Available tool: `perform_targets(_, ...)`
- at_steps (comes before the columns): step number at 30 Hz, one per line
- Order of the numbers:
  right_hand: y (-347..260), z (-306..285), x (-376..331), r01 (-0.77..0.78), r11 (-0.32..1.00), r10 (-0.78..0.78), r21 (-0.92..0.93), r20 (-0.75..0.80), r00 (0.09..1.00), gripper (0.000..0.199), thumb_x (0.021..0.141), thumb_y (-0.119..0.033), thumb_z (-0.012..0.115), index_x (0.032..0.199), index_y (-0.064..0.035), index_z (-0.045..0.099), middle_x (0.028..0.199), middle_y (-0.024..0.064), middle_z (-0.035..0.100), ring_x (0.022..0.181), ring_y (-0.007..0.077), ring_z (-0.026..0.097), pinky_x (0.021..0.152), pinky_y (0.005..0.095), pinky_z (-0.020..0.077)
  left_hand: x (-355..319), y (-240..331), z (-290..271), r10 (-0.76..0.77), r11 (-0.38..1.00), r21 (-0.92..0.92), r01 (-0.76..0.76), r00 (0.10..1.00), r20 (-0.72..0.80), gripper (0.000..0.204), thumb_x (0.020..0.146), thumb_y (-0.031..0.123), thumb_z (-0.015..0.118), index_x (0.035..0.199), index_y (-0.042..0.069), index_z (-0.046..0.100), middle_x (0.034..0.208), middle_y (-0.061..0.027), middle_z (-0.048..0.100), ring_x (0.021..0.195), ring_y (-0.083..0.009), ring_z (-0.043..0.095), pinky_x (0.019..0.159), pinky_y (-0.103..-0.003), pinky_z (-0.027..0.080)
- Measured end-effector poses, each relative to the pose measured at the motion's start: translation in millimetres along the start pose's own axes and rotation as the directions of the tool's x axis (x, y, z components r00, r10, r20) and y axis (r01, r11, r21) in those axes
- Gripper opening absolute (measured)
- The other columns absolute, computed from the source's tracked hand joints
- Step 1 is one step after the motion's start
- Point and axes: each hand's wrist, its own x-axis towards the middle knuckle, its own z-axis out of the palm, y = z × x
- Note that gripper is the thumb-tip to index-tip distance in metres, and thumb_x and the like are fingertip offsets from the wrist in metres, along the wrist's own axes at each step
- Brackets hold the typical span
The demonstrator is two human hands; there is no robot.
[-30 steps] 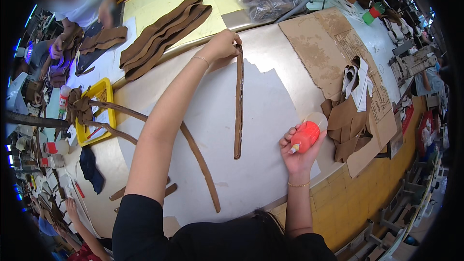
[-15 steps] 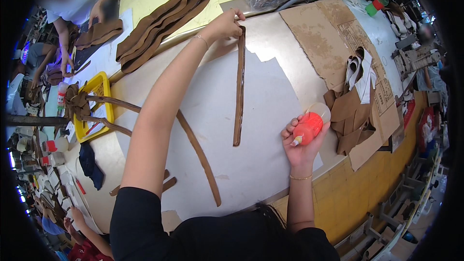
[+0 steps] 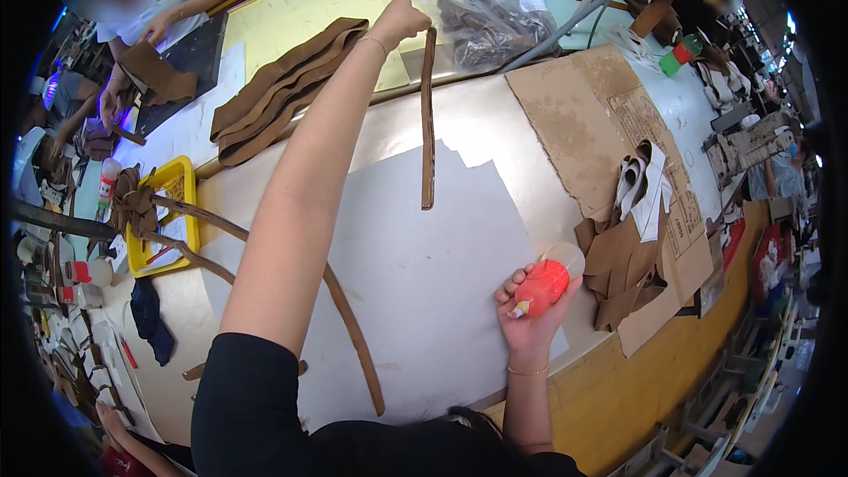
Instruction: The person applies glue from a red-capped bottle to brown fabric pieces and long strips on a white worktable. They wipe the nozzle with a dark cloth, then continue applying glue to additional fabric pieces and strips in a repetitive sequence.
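Over white paper (image 3: pixel 424 265), outstretched left hand (image 3: pixel 402 22) pinches strap (image 3: pixel 428 119); right hand (image 3: pixel 530 318) grips bottle (image 3: pixel 541 287).

Yellow tray (image 3: pixel 181 178), cardboard sheet (image 3: pixel 574 124), plastic bag (image 3: pixel 490 13)

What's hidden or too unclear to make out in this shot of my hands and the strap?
- Head view: the left hand covers the top end of the brown strap.
- Head view: the right hand wraps the orange bottle, hiding its lower side.
- Head view: contents of the clear plastic bag are blurred by glare.
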Motion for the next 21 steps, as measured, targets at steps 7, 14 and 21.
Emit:
perform_targets(7, 2.9, -3.1, 1.0, -0.017, 0.999, 0.022, -0.037, 0.148, 0.989, 0.066, 0.079, -0.072, 0.050, 0.098, -0.0094, 0.056, 0.082, 0.0048, 0.057, 0.073, 0.0173, 0.053, 0.065, 0.0310, 0.0426, -68.1, -9.1, -42.9, 0.234, 0.970, 0.021, -0.241, 0.913, -0.335, 0.045, 0.077, 0.013, 0.073, 0.114, 0.002, 0.050, 0.098, -0.0106, 0.059, 0.081, -0.0138, 0.058, 0.069, -0.025, 0.047)
perform_targets(14, 6.3, -0.3, -4.2, 0.013, 1.000, -0.010, -0.016, 0.166, 0.986, 0.064, 0.078, -0.068, 0.057, 0.097, -0.0077, 0.054, 0.083, 0.0055, 0.057, 0.072, 0.0177, 0.055, 0.062, 0.0303, 0.0430, -304.4, -33.9, -133.8, -0.020, 0.989, -0.144, -0.026, 0.951, -0.310, 0.017, 0.074, 0.009, 0.077, 0.077, 0.001, 0.063, 0.070, -0.0013, 0.062, 0.065, -0.0074, 0.058, 0.059, -0.020, 0.047)
perform_targets(21, 3.7, -16.5, 2.9, 0.036, 0.997, -0.015, -0.062, 0.307, 0.952, 0.062, 0.080, -0.061, 0.061, 0.108, -0.0072, 0.052, 0.095, 0.0046, 0.059, 0.084, 0.0173, 0.059, 0.069, 0.0312, 0.0448, -531.2, -103.7, -255.3, -0.336, 0.927, -0.369, 0.068, 0.588, -0.736, 0.009, 0.078, 0.004, 0.072, 0.083, 0.000, 0.066, 0.077, -0.0056, 0.065, 0.069, -0.0114, 0.063, 0.062, -0.021, 0.052)
